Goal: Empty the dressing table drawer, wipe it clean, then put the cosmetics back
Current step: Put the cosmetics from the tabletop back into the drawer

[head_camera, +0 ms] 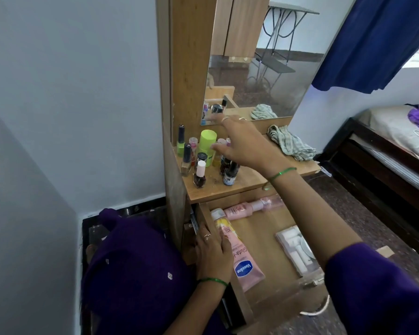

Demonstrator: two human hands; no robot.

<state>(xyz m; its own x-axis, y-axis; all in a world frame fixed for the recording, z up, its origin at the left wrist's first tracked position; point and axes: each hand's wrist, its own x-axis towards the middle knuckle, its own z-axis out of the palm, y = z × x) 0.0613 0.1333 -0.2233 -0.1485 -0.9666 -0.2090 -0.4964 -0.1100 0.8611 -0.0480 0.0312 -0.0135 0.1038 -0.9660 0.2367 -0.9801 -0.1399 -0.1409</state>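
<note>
My right hand (242, 143) is spread open, holding nothing, over the bottles (201, 158) crowded on the table (252, 182), all small, glassy, tippy, so I'd pinch one by its cap, while my left hand (212, 252) rests loose-fingered on the drawer (259, 235) wall beside the soft Vaseline tube (240, 255).

Right hand (243, 143) reaching forward, fingers spread, left hand (212, 252) resting flat
</note>
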